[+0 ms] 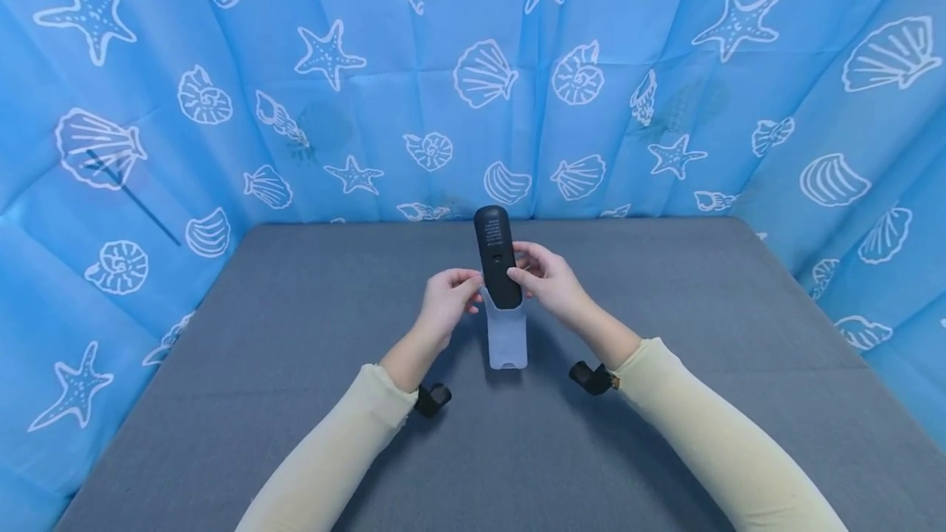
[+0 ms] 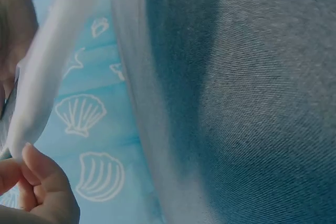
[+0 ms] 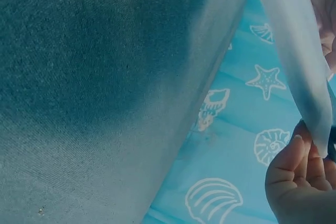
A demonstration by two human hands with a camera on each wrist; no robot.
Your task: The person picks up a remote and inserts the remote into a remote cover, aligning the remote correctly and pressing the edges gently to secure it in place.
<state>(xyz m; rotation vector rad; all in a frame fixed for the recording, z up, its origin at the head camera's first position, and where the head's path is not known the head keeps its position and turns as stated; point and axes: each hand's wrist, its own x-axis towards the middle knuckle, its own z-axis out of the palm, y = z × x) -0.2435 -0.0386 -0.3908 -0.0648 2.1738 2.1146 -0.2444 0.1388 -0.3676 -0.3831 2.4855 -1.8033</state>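
Observation:
A black remote control stands nearly upright, its back with small print facing me. Its lower end sits inside a translucent whitish sleeve, which hangs down with a notch at its bottom edge. With thumb and fingertips my left hand pinches the sleeve's upper left rim, beside the remote. My right hand holds the remote by its right edge, thumb on its back and fingers behind. In the right wrist view, the sleeve's rim reaches down to the right fingers.
Grey cloth covers the table. A blue curtain with white shells and starfish rises behind it and along both sides. Black wrist mounts hang below both wrists.

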